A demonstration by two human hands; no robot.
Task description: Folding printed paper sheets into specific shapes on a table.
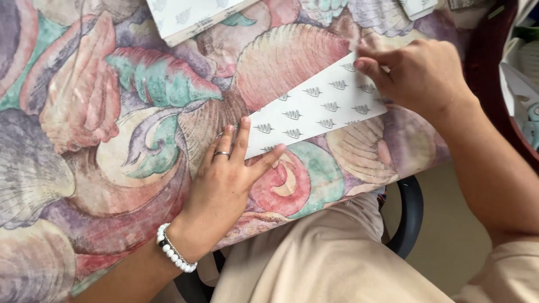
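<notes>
Pressing patterned paper (317,106) flat, left hand (227,182), right hand (418,73)

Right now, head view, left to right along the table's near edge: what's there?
Bead bracelet → left hand → patterned white paper sheet → right hand, all on the shell-print tablecloth.

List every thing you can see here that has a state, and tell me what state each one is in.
Patterned paper sheet: lying flat on the tablecloth, pinned at both ends.
Left hand: open, fingers spread, pressing the sheet's near end.
Right hand: fingers curled, pinching the sheet's far edge.
Tablecloth: spread over the table.
Second patterned sheet: lying at the top edge, untouched.
</notes>
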